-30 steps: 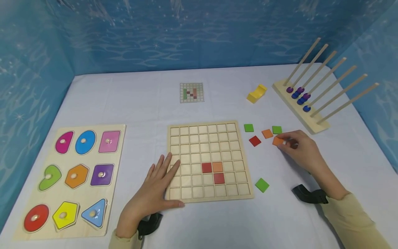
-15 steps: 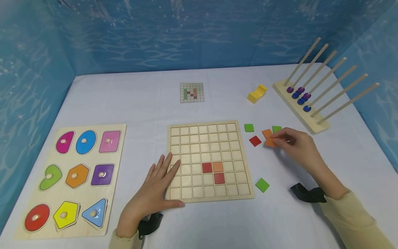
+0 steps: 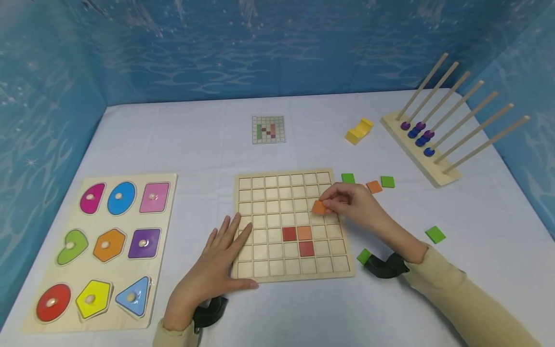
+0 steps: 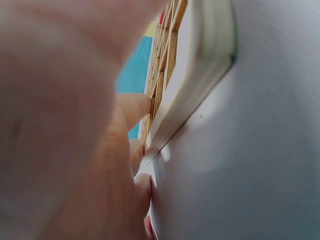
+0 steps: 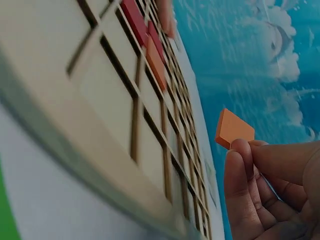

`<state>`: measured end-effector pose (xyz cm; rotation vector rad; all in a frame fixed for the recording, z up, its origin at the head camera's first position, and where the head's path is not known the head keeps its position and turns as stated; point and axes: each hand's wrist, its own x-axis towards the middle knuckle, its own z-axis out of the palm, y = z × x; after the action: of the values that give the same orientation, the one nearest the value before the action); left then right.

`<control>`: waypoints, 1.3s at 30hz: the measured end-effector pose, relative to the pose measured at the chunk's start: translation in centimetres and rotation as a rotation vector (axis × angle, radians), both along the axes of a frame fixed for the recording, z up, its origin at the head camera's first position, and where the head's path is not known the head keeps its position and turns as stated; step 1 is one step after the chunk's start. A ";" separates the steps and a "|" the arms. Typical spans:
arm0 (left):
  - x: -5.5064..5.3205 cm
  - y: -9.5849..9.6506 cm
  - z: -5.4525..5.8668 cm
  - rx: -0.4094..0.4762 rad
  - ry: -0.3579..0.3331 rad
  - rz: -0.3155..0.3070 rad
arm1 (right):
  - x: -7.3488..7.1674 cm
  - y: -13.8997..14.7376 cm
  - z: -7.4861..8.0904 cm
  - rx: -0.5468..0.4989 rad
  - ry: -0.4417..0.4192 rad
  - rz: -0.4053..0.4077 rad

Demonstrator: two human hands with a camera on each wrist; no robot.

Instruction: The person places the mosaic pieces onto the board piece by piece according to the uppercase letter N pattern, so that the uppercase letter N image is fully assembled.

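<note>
An orange square tile (image 3: 318,207) is pinched between the thumb and fingers of my right hand (image 3: 357,205), over the right part of the wooden grid board (image 3: 264,207). The right wrist view shows this tile (image 5: 234,129) tilted and raised above the board. Set in the grid are a red tile (image 3: 289,234), an orange tile (image 3: 304,233) beside it and another red tile (image 3: 306,249) below. My left hand (image 3: 212,265) lies with fingers spread on the board's left edge, its thumb at the front edge. In the left wrist view, fingertips (image 4: 137,107) touch the board's side.
Loose green tiles (image 3: 388,181) and an orange tile (image 3: 374,187) lie right of the board. Behind it is a small pattern card (image 3: 269,141). A yellow block (image 3: 359,131) and a peg stand with beads (image 3: 446,179) stand back right; a shape puzzle (image 3: 104,212) lies left.
My right hand has carried the orange tile leftward from the loose tiles to over the board. It uncovers a green tile at right and now hides the loose red one. My left hand stays put.
</note>
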<state>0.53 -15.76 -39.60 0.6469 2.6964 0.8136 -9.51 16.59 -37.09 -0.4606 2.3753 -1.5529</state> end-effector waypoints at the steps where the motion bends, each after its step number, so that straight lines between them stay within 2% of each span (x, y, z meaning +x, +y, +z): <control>1: 0.0 0.0 0.0 0.001 0.005 -0.001 | 0.0 -0.5 -0.1 0.004 -0.003 0.019; 4: 0.0 0.0 -0.1 0.003 0.009 -0.001 | 0.1 -1.7 -0.3 0.031 0.007 0.049; 12: 0.0 0.0 -0.1 0.001 0.017 0.002 | 0.0 -3.0 -0.8 0.180 0.136 0.091; 18: 0.0 0.0 -0.1 0.006 0.025 0.002 | 0.0 -3.2 -0.8 0.203 0.143 0.177; 22: -0.1 0.0 -0.2 -0.006 0.022 -0.001 | 0.1 -3.4 -0.7 0.209 0.150 0.205; 31: -0.1 0.0 -0.1 -0.008 0.012 -0.003 | 0.1 -3.4 -0.9 0.238 0.260 0.185; 35: -0.1 0.0 -0.1 -0.005 0.009 0.000 | 0.1 -3.0 -0.6 0.246 0.237 0.158; 39: -0.1 0.0 -0.1 -0.002 0.010 -0.002 | -0.1 -1.8 -0.1 0.251 0.199 0.098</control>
<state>0.46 -15.78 -39.69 0.6548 2.7049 0.8097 -9.65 14.80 -37.20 -0.6908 2.6068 -1.1957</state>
